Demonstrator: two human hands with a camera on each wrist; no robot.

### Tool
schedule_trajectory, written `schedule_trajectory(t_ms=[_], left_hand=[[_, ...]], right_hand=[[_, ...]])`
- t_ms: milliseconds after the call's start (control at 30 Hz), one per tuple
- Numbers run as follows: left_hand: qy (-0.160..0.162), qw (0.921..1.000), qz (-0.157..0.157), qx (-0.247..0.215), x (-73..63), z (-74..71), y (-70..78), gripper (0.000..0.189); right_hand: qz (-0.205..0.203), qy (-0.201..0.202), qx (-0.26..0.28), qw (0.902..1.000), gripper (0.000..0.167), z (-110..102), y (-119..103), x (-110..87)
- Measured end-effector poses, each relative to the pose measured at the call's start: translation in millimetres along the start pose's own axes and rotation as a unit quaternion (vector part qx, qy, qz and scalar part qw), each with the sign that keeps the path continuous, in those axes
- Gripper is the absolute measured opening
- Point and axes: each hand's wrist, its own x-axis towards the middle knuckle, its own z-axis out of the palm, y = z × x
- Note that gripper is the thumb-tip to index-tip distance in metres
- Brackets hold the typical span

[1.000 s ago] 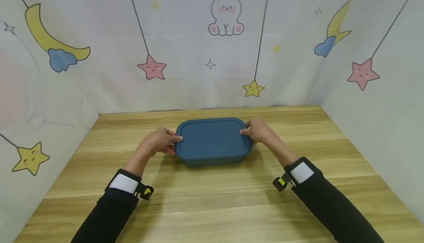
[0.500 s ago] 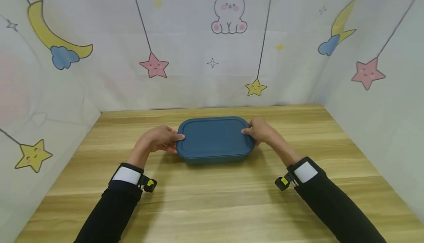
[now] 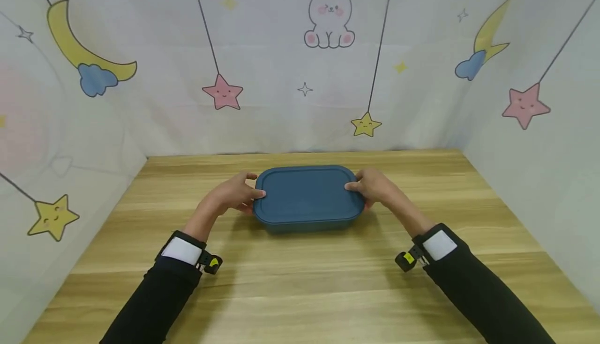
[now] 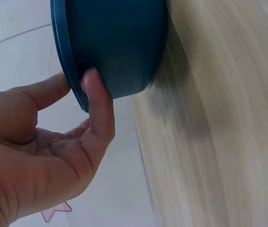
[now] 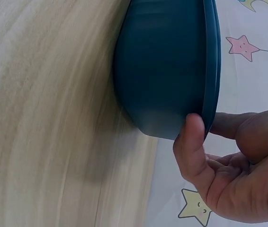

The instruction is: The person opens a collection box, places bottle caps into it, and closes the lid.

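A dark blue lidded box [image 3: 309, 194] with rounded corners sits on the wooden table, its long side facing me. My left hand [image 3: 234, 193] pinches its left end: the thumb lies on the lid's edge and a finger hooks under the rim. In the left wrist view that bent finger presses against the box wall [image 4: 117, 47] just below the lid. At the other end, my right hand [image 3: 376, 186] grips the rim the same way, thumb on top. The right wrist view shows a fingertip under the lid's overhang on the box's side [image 5: 165, 71].
The wood-grain table [image 3: 300, 292] stretches in front of the box and to both sides. Behind it hangs a white curtain [image 3: 272, 130] printed with stars, moons and a rabbit, with similar white walls left and right.
The head view has shifted slightly, so everything appears a little further right. A finger of my left hand now stands out from the box's rim; both hands keep their hold.
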Motion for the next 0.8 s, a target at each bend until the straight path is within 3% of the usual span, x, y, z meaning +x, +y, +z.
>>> schedule_trajectory(t_ms=[167, 300, 367, 400, 467, 600, 800], left_hand=[[0.022, 0.9948, 0.045, 0.089, 0.8, 4.0, 7.6, 0.068], [0.077, 0.9740, 0.070, 0.202, 4.7, 4.8, 15.9, 0.063], [0.108, 0.9631, 0.071, 0.236, 9.1, 4.5, 21.5, 0.058], [0.119, 0.9616, 0.065, 0.239, 12.0, 3.9, 24.4, 0.056], [0.133, 0.9651, 0.052, 0.220, 18.1, 1.6, 28.5, 0.051], [0.139, 0.9796, 0.011, 0.145, 28.4, -4.9, 29.4, 0.040], [0.112, 0.9927, -0.033, 0.028, 41.2, -9.0, 21.5, 0.032]], right_hand=[[0.004, 0.004, 0.022, 0.9997, 0.063, -3.9, 3.4, 2.5], [-0.010, 0.035, 0.025, 0.9990, 0.061, -8.3, 2.1, 7.7], [-0.017, 0.055, 0.023, 0.9981, 0.054, -11.2, -1.0, 12.0], [-0.015, 0.060, 0.026, 0.9978, 0.051, -13.0, -3.1, 14.8], [-0.010, 0.070, 0.030, 0.9970, 0.047, -16.0, -7.8, 20.7], [0.006, 0.082, 0.053, 0.9952, 0.041, -17.7, -14.0, 31.3], [0.029, 0.078, 0.070, 0.9941, 0.038, -10.9, -6.9, 42.1]])
